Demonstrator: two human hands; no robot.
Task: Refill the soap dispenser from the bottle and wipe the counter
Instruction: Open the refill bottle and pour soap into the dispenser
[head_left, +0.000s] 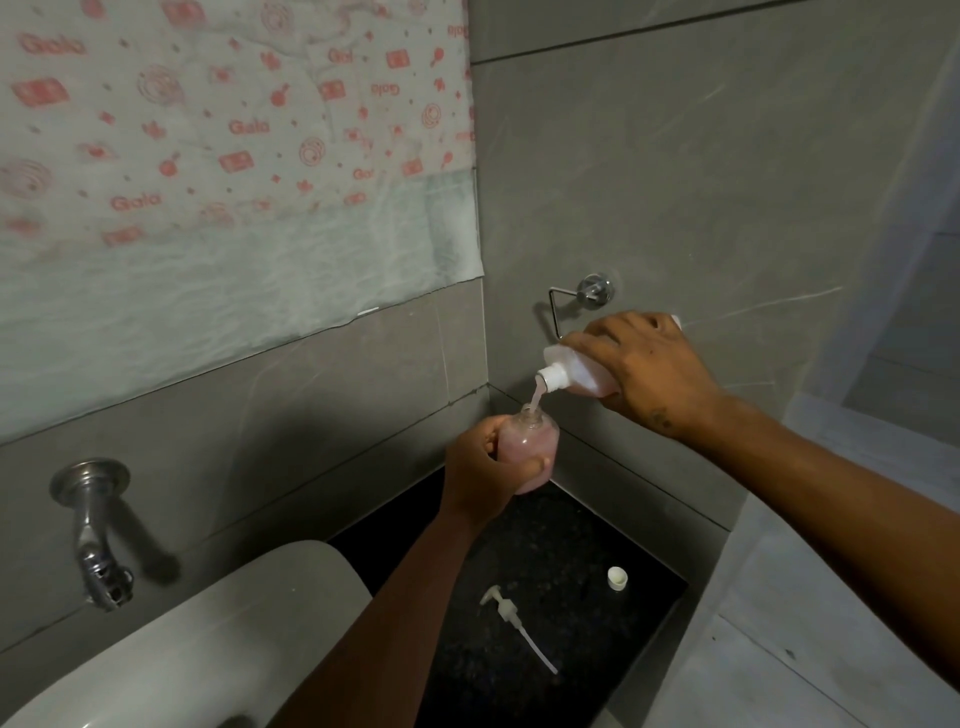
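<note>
My left hand (485, 470) grips a small clear soap dispenser (530, 444), held upright above the black counter (597, 623), its neck open and pink soap inside. My right hand (649, 364) holds a white refill bottle (576, 371) tipped down to the left, just above the dispenser. A pink stream of soap (536, 397) runs from the bottle's mouth into the dispenser's neck. The dispenser's white pump head (511, 618) with its long tube lies flat on the counter. A small white bottle cap (617, 578) sits to its right.
A white sink basin (208, 639) lies at the lower left with a chrome tap (96, 535) on the grey tiled wall. A chrome ring holder (592, 291) is fixed to the right wall. Printed paper (234, 156) covers the wall's upper left.
</note>
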